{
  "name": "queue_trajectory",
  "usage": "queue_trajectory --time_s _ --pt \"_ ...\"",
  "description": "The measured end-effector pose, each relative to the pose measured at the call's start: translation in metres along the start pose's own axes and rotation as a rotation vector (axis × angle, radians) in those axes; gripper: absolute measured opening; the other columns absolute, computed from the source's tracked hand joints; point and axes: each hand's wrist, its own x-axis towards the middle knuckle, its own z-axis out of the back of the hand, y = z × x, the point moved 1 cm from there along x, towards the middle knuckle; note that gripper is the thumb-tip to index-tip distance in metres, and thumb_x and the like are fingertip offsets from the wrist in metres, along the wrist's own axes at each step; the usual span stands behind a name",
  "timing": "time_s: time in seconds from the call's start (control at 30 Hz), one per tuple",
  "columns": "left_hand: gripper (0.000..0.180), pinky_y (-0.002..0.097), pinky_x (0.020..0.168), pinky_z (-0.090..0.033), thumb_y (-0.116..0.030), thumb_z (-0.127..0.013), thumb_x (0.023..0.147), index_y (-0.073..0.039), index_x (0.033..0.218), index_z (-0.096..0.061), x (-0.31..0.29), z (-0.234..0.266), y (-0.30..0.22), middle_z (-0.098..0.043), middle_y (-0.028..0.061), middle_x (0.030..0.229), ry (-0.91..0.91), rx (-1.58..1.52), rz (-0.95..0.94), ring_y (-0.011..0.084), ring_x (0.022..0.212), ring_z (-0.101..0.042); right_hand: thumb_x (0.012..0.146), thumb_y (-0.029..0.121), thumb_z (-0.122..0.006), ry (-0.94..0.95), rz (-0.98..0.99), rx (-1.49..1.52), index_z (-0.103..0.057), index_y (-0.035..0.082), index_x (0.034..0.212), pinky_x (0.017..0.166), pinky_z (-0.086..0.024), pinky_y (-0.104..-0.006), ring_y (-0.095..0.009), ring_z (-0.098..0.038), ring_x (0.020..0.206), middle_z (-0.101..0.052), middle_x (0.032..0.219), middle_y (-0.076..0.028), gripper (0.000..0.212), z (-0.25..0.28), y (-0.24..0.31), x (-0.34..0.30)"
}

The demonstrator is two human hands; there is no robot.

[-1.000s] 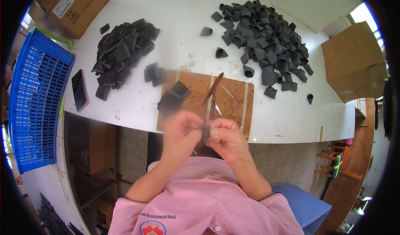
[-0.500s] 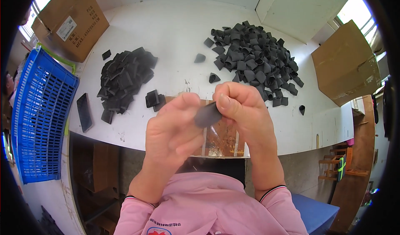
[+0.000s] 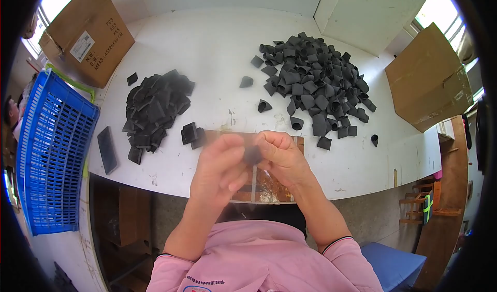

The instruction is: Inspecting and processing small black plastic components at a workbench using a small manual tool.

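Above the front of the white table, my right hand (image 3: 283,157) is closed, thumb and fingers pinching a small dark grey, soft-looking piece (image 3: 252,156). Close against the piece's left side is my left hand (image 3: 220,162), its fingers half curled and smeared by motion; whether they grip it is unclear. Beneath both hands lies a brown board (image 3: 269,188) with pale strips at the table edge. Small dark grey tube-like pieces (image 3: 321,80) form a large heap to the right. Flatter dark pieces (image 3: 158,106) are piled at the left, with a small stack (image 3: 192,135) nearer my left hand.
A phone (image 3: 107,150) lies at the table's left edge beside a blue plastic basket (image 3: 54,152). Cardboard boxes stand at the back left (image 3: 88,33) and right (image 3: 429,77). A few loose tube pieces (image 3: 264,106) lie around the right heap. A blue seat (image 3: 393,263) is at lower right.
Both hands have come lower and nearer to me with the dark piece, and closer together. Two more tube pieces now show at the near side of the right heap, where my hand was.
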Motion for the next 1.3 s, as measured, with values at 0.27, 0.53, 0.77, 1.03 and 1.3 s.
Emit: queue_trajectory --time_s 0.27,0.53,0.77,1.03,1.3 --pt "0.024 0.0193 0.057 -0.042 -0.002 -0.054 0.08 0.005 0.102 -0.05 -0.003 -0.01 0.009 -0.057 0.0081 0.081 -0.151 0.854 -0.733 0.007 0.063 -0.05 0.084 0.023 -0.055 -0.125 0.066 -0.356 -0.053 0.004 0.075 0.049 -0.034 -0.0193 -0.005 -0.042 0.055 -0.047 0.064 0.002 0.022 -0.005 0.013 -0.01" --pt "0.015 0.0264 0.074 -0.04 -0.007 -0.057 0.08 0.002 0.093 -0.056 0.002 -0.011 0.001 -0.056 0.0098 0.084 0.154 1.003 -0.728 0.015 0.081 -0.051 0.065 0.022 -0.071 -0.278 0.835 -1.18 -0.055 0.003 0.094 0.054 -0.042 -0.0272 -0.02 -0.051 0.071 -0.052 0.082 -0.007 0.038 -0.022 0.019 -0.026" --pt "0.014 0.029 0.073 -0.039 -0.014 -0.048 0.088 -0.002 0.079 -0.05 0.0 -0.017 0.005 -0.049 0.0064 0.076 -0.072 0.346 -0.611 0.0157 0.077 -0.047 0.059 0.009 -0.067 -0.322 1.051 -1.383 -0.056 0.0 0.082 0.047 -0.041 -0.0273 -0.019 -0.049 0.061 -0.05 0.074 -0.006 0.027 -0.032 0.024 -0.016" --pt "0.012 0.0262 0.074 -0.04 -0.013 -0.052 0.085 -0.001 0.085 -0.052 -0.007 0.004 0.009 -0.053 0.0075 0.084 0.021 0.546 -0.625 0.0137 0.078 -0.048 0.056 0.005 -0.061 -0.257 1.12 -1.48 -0.055 -0.002 0.074 0.045 -0.038 -0.0259 -0.018 -0.048 0.057 -0.048 0.069 -0.006 0.02 -0.022 0.015 -0.02" --pt "0.014 0.0212 0.068 -0.043 -0.005 -0.062 0.077 0.003 0.086 -0.055 -0.001 -0.006 -0.019 -0.057 0.0062 0.084 0.186 0.994 -0.478 0.0082 0.077 -0.053 0.067 0.009 -0.064 -0.283 0.812 -1.352 -0.055 0.003 0.078 0.048 -0.04 -0.0297 -0.021 -0.049 0.057 -0.051 0.07 -0.006 0.015 -0.03 0.03 -0.022"
